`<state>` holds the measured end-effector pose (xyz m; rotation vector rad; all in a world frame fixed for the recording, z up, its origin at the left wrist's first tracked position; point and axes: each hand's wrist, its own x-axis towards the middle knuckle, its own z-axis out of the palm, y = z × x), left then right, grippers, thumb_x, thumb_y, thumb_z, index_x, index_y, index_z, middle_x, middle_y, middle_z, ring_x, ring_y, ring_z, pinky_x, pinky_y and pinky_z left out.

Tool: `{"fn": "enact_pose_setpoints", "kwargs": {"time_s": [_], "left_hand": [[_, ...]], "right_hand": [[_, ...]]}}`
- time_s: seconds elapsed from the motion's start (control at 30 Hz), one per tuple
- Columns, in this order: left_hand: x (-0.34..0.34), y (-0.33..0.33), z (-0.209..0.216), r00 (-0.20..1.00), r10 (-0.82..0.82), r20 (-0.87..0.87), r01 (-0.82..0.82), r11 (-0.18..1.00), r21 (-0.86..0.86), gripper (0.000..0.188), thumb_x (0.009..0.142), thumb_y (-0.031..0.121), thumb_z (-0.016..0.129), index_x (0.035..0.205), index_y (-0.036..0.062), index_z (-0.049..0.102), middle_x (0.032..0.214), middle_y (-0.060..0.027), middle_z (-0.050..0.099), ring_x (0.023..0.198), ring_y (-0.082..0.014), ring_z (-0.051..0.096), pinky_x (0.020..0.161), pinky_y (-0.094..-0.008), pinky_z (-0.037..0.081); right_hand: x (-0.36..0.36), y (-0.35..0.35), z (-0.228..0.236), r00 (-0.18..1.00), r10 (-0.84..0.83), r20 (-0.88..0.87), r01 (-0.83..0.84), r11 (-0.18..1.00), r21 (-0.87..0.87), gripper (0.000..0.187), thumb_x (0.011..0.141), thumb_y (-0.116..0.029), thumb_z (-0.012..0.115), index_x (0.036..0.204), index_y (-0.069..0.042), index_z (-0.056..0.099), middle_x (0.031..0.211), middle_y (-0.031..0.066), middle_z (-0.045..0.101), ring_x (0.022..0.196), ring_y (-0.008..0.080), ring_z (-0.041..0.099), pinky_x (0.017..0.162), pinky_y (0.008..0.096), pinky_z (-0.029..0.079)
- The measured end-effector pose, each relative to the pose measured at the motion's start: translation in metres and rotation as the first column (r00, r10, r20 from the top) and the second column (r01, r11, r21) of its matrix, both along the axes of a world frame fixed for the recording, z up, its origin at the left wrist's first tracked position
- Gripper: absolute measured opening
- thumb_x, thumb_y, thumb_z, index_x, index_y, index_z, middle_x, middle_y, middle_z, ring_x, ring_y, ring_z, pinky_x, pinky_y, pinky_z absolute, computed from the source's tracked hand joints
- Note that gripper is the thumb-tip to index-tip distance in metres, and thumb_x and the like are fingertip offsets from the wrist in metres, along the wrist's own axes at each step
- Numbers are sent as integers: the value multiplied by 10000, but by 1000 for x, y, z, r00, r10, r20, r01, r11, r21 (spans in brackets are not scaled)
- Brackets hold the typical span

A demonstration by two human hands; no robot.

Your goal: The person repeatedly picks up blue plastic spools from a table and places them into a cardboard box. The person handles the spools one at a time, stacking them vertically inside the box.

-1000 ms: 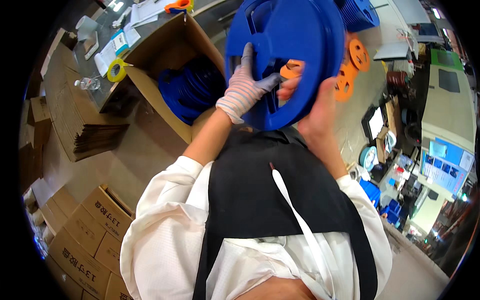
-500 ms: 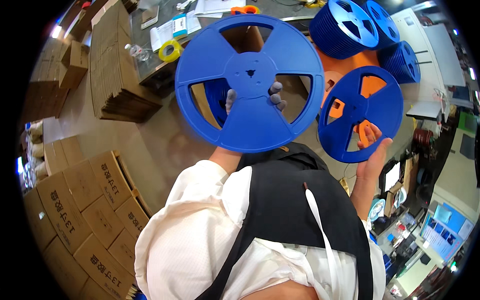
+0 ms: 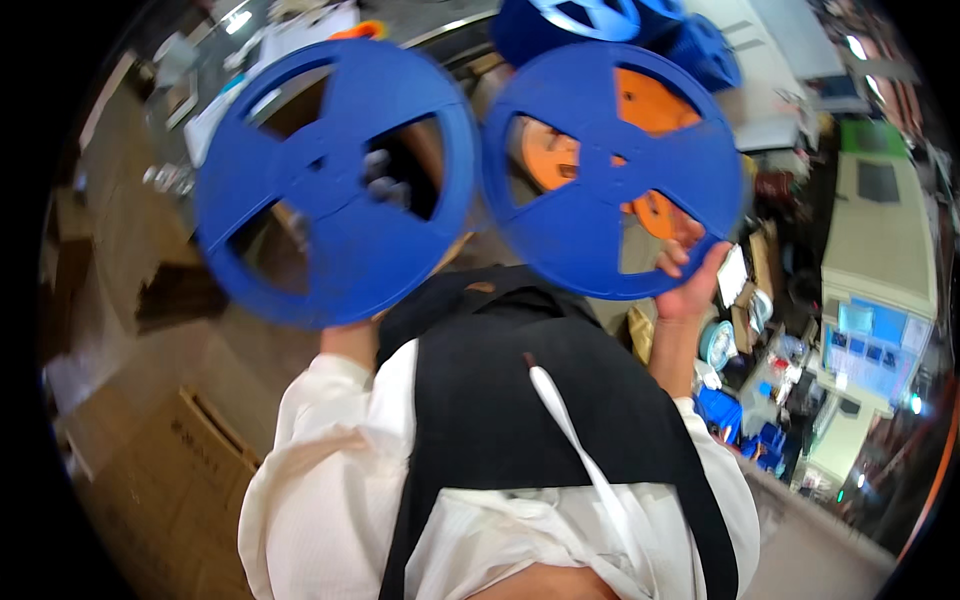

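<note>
Two large blue plastic reels are held up side by side in front of me. My left hand (image 3: 385, 180), in a light glove, sits behind the hub of the left blue reel (image 3: 335, 185) and shows only through its cut-outs. My right hand (image 3: 685, 275) is bare and grips the lower right rim of the right blue reel (image 3: 610, 170). Orange reels (image 3: 640, 105) show through the right reel's openings. My white sleeves and black apron (image 3: 520, 410) fill the lower middle.
More blue reels (image 3: 600, 20) are stacked at the top centre. Cardboard boxes (image 3: 175, 470) lie at the lower left, flat cardboard (image 3: 110, 230) at the far left. A cluttered bench with screens (image 3: 860, 340) stands on the right.
Both reels have come closer to the camera and now sit level, side by side. The view has swung, so the stacked boxes on the left have slid toward the edge.
</note>
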<state>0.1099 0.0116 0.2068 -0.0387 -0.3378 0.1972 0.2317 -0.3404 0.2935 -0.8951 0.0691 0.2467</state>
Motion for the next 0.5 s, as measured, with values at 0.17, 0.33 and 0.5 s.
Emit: {"fn": "enact_pose_setpoints", "kwargs": {"time_s": [0.17, 0.33, 0.5], "left_hand": [[0, 38, -13, 990, 138, 39, -143, 966, 216, 753, 817, 367, 719, 1396, 49, 357, 1328, -196, 444, 1194, -274, 515, 1084, -427, 379], [-14, 67, -27, 910, 321, -261, -188, 883, 431, 620, 856, 298, 672, 1364, 62, 408, 1215, -140, 503, 1095, -222, 535, 997, -376, 414], [6, 64, -37, 770, 498, -399, -64, 682, 728, 492, 896, 229, 626, 1333, 74, 460, 1103, -83, 562, 995, -171, 555, 911, -325, 450]], "right_hand": [[5, 1, 1, 996, 85, -7, -82, 985, 150, 551, 922, -585, 447, 1004, -65, 608, 1360, 199, 489, 690, 159, 532, 568, 251, 436], [3, 46, 12, 993, 113, -38, -106, 982, 153, 533, 939, -577, 414, 965, -70, 574, 1324, 207, 516, 906, 225, 597, 776, 336, 490], [1, 107, 21, 991, 125, 53, -124, 992, -24, 540, 958, -568, 384, 994, -60, 563, 1233, 204, 581, 1000, 236, 578, 871, 360, 463]]}}
